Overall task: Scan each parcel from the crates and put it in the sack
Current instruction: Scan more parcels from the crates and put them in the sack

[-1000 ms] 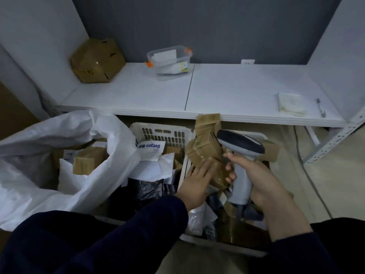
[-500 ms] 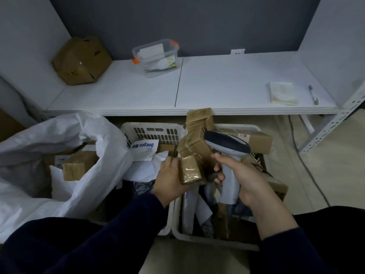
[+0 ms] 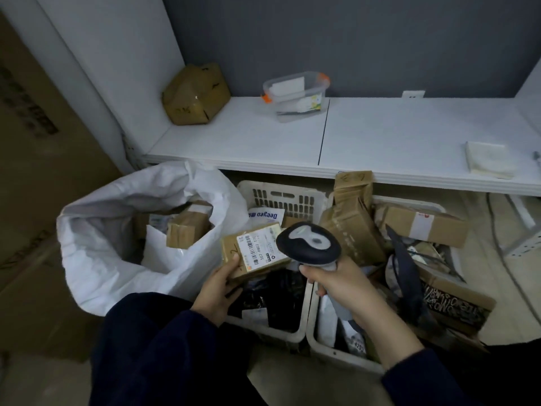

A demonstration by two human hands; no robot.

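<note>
My left hand (image 3: 218, 291) grips a small brown cardboard parcel (image 3: 251, 252) by its lower left corner, its white barcode label facing up. Just to its right, my right hand (image 3: 339, 285) holds a grey and black barcode scanner (image 3: 308, 244) by the handle, head beside the label. The parcel hangs over the left white crate (image 3: 281, 197), which holds black and white bags. The right crate (image 3: 322, 341) is piled with brown boxes and dark bags. An open white sack (image 3: 96, 244) stands at the left with several parcels inside.
A white shelf (image 3: 380, 142) runs above the crates, carrying a crumpled brown box (image 3: 196, 95), a clear plastic container (image 3: 295, 93) and a folded white cloth (image 3: 487, 159). Large cardboard boxes (image 3: 38, 171) stand at the far left. A cable runs along the floor at the right.
My left hand lifted the small parcel out of the right crate and carried it left, turning its label upward. The scanner followed to the left. The view shifted toward the sack.
</note>
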